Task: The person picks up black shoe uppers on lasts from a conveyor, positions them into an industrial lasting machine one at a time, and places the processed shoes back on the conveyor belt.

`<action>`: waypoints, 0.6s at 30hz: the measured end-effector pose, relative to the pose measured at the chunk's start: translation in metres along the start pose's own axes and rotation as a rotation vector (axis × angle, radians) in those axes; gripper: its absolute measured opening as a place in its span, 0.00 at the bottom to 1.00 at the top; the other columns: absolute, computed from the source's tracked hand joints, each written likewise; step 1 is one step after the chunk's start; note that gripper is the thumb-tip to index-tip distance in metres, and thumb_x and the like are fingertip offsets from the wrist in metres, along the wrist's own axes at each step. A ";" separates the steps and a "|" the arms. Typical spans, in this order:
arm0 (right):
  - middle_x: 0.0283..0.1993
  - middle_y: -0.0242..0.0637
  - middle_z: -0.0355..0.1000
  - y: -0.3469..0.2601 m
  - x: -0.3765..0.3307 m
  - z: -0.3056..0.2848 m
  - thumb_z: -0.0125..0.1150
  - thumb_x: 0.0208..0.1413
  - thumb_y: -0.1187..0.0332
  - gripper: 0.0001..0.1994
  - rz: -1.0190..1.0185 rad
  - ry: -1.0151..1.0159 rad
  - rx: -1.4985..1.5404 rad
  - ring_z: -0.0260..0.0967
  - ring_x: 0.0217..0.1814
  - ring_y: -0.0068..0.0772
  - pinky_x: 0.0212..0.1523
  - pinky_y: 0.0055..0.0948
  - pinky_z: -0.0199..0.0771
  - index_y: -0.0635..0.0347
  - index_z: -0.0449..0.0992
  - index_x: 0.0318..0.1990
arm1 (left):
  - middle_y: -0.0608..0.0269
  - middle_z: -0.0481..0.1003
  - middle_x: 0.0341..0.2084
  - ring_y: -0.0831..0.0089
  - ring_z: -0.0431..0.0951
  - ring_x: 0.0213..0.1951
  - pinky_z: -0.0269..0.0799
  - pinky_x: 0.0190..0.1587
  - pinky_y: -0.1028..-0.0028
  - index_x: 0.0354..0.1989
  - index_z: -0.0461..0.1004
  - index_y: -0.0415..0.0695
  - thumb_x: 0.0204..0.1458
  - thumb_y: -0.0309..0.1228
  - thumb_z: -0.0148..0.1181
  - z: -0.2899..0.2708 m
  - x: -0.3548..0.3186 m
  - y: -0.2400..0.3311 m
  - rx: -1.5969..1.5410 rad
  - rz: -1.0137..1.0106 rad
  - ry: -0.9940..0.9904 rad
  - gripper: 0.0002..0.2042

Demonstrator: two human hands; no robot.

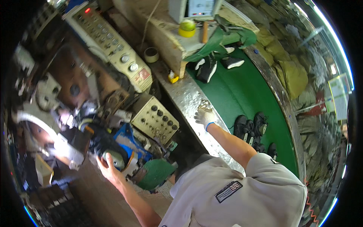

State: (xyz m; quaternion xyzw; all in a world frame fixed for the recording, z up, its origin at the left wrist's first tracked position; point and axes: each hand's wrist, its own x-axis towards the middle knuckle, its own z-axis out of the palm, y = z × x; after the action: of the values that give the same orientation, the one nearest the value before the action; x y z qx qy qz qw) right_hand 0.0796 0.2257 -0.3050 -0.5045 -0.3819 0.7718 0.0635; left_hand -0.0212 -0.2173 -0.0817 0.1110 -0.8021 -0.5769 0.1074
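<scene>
Bare left hand [107,166] clasping black shoe [107,145]; gloved right hand [204,115] spread on metal ledge [185,96]

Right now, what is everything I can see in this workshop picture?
Control panel: one, cream, long with round knobs, upper left.
Small knob box: one, beige, centre.
Metal bench edge: one, silvery, running down the middle.
Green belt: one, curved, right of the bench.
Black shoes: several, on the belt near the person; more with white soles further up.
Tape rolls: one yellow on the top shelf, one tan below it.
Small yellow bottle: one, on the bench.
Left hand: bare, on a shoe in the machine.
Right hand: white glove, over the bench.
</scene>
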 end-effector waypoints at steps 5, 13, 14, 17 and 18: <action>0.59 0.51 0.69 -0.037 0.125 -0.106 0.53 0.59 0.55 0.27 0.059 0.027 0.160 0.69 0.56 0.56 0.56 0.59 0.67 0.63 0.67 0.62 | 0.53 0.79 0.44 0.59 0.77 0.44 0.71 0.51 0.62 0.50 0.74 0.36 0.47 0.42 0.74 0.042 0.002 0.017 0.502 -0.005 0.228 0.27; 0.53 0.61 0.74 -0.165 0.226 -0.089 0.72 0.40 0.44 0.41 -0.184 0.449 -0.696 0.73 0.58 0.56 0.58 0.41 0.71 0.72 0.73 0.53 | 0.52 0.78 0.41 0.60 0.76 0.42 0.70 0.50 0.65 0.48 0.74 0.33 0.45 0.32 0.70 0.042 0.019 -0.007 0.523 0.045 0.312 0.23; 0.53 0.62 0.74 -0.176 0.236 -0.075 0.72 0.39 0.42 0.42 -0.136 0.468 -0.728 0.73 0.58 0.56 0.58 0.41 0.71 0.74 0.72 0.53 | 0.58 0.78 0.39 0.64 0.75 0.41 0.70 0.48 0.66 0.47 0.74 0.35 0.47 0.28 0.68 0.039 0.015 -0.006 0.418 0.124 0.294 0.18; 0.55 0.64 0.73 -0.192 0.312 -0.069 0.73 0.39 0.41 0.50 -0.148 0.421 -0.601 0.72 0.60 0.56 0.59 0.41 0.71 0.78 0.62 0.59 | 0.58 0.77 0.43 0.66 0.75 0.42 0.70 0.50 0.68 0.48 0.73 0.36 0.43 0.22 0.68 0.034 0.027 -0.018 0.147 0.135 0.276 0.21; 0.56 0.62 0.73 -0.200 0.307 -0.057 0.74 0.38 0.39 0.54 -0.151 0.427 -0.647 0.72 0.60 0.54 0.59 0.40 0.72 0.79 0.58 0.60 | 0.53 0.77 0.43 0.60 0.76 0.43 0.71 0.52 0.65 0.48 0.74 0.35 0.46 0.29 0.69 0.051 0.014 0.012 0.480 0.056 0.296 0.21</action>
State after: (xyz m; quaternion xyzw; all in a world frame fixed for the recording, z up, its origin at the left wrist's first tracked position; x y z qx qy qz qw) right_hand -0.0793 0.5437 -0.4102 -0.6180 -0.6195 0.4827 0.0359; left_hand -0.0502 -0.1719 -0.0854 0.1941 -0.8942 -0.3446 0.2099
